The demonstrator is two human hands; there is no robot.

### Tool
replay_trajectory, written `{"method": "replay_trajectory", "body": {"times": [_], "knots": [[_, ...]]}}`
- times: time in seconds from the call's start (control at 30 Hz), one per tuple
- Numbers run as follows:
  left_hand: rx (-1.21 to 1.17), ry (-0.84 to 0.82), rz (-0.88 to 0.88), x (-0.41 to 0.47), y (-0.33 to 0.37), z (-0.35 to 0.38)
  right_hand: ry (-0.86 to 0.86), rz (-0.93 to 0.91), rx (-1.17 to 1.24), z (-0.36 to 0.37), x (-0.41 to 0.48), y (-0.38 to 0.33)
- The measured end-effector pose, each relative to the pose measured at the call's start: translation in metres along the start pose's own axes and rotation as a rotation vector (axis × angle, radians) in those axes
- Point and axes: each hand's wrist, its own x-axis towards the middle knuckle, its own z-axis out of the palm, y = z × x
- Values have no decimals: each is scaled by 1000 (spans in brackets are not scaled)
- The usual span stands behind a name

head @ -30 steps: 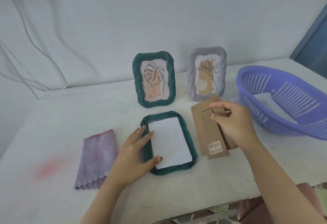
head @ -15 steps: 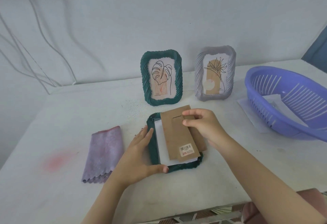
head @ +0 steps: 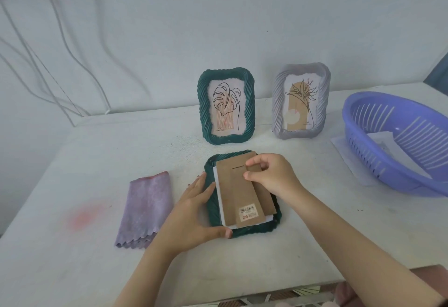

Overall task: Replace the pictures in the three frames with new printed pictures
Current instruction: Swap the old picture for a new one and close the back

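Observation:
A dark green frame (head: pixel 257 230) lies face down on the white table (head: pixel 303 234) in front of me. A white sheet (head: pixel 219 195) lies in it, and a brown cardboard backing (head: pixel 238 190) with a barcode sticker lies over the sheet. My right hand (head: pixel 271 177) pinches the backing near its top. My left hand (head: pixel 194 214) lies against the frame's left edge, fingers straight, thumb at its lower rim. Two frames stand upright behind: a green frame (head: pixel 226 107) with a leaf drawing and a grey frame (head: pixel 300 100) with a flower drawing.
A folded purple cloth (head: pixel 145 208) lies to the left of my left hand. At the right stands a purple slotted basket (head: pixel 400 142) with papers (head: pixel 380 142) in it and a sheet under it. White cables hang on the wall at the back left.
My right hand has brought the cardboard backing from the table on the right over onto the lying frame and lowered it over the white sheet. My left hand stayed at the frame's left edge.

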Motion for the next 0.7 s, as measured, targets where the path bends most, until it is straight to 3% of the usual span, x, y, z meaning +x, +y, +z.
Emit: {"method": "replay_trajectory", "body": {"times": [0.3, 0.7], "knots": [[-13, -4, -14, 1, 2, 0, 85, -140, -180, 1, -8, 1], [-7, -28, -7, 6, -3, 1, 103, -154, -333, 4, -11, 8]]}}
